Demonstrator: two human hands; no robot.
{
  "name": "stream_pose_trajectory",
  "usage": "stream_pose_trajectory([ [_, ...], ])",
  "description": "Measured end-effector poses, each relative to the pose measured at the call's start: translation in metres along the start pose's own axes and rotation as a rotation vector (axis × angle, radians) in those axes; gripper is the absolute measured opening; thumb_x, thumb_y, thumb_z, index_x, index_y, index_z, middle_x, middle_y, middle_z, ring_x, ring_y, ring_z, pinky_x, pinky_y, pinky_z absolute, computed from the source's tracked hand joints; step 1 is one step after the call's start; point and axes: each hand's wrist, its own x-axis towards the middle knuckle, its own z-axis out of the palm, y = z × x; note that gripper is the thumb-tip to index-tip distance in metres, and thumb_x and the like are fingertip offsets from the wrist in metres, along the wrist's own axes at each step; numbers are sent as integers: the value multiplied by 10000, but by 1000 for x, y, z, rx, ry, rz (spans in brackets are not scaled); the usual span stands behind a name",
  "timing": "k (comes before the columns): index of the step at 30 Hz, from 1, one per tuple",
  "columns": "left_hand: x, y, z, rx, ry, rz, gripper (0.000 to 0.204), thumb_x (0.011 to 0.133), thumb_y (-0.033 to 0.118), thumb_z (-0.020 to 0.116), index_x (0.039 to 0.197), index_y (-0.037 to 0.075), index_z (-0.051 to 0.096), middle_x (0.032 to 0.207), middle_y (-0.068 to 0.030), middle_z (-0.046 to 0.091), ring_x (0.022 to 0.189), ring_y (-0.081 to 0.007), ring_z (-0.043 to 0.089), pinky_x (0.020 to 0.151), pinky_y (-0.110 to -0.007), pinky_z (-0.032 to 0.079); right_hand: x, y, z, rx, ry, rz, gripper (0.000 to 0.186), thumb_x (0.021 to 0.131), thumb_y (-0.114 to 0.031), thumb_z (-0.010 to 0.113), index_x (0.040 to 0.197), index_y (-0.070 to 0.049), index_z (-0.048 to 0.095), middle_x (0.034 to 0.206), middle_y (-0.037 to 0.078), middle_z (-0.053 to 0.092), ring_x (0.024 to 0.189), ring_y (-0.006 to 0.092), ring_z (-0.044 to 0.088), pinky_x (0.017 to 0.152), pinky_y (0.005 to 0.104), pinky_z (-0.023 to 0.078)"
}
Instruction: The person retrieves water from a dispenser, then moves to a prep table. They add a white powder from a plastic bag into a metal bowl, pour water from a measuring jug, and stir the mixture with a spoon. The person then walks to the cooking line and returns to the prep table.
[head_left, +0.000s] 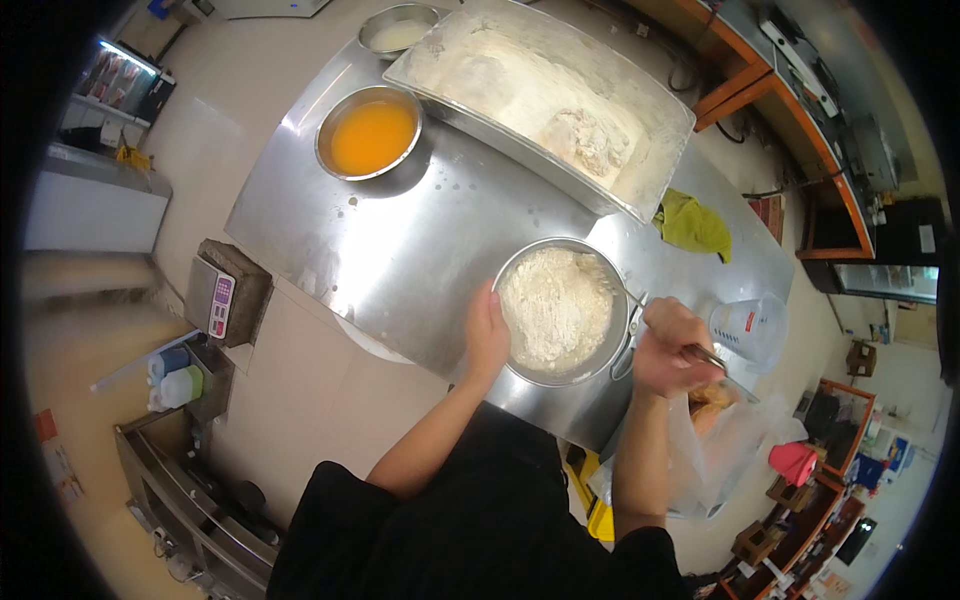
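A round metal bowl [512,352] stands near the table's front edge, filled with white flour [545,310] over a wetter-looking mix. My left hand [487,335] is closed on the bowl's left side, thumb near the rim. In my closed right hand [675,348] is a metal whisk [632,295], slanting over the right rim. Its head sits in the mix at the bowl's far right, partly buried. A wire handle [622,365] sticks out from the bowl's right side. Part of the whisk's handle shows beyond my right fist.
A large metal tray [520,150] of flour lies across the far side. To its left are a bowl of orange liquid [373,138] and a bowl of whitish contents [398,36]. A green cloth [692,225], a clear plastic jug [750,330] and a plastic bag [715,455] are at right.
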Motion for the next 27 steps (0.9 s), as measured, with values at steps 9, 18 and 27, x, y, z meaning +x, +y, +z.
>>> stream_pose_trajectory([
  [9, 74, 22, -5, -45, -302, -17, 393, 1049, 261, 431, 1292, -18, 562, 1241, -189, 635, 1170, -282, 595, 1000, -364, 434, 17, 70, -6, 324, 105, 89, 741, 915, -751, 365, 577, -99, 271, 518, -19, 239, 491, 145, 245, 497, 316, 180],
  [18, 160, 26, -5, -45, -745, 47, 392, 1048, 257, 445, 1314, -6, 564, 1264, -140, 638, 1158, -227, 586, 1014, -341, 425, 38, 99, -1, 872, -195, 252, 772, 863, -825, 345, 507, -149, 235, 447, -37, 195, 412, 134, 159, 445, 330, 114],
  [27, 178, 35, 2, -39, -1032, 57, 377, 1038, 276, 475, 1297, 26, 590, 1257, -123, 635, 1163, -204, 565, 1014, -328, 418, 34, 71, 29, 815, -606, 420, 813, 830, -853, 369, 448, -149, 223, 390, -28, 237, 325, 156, 200, 372, 306, 146],
])
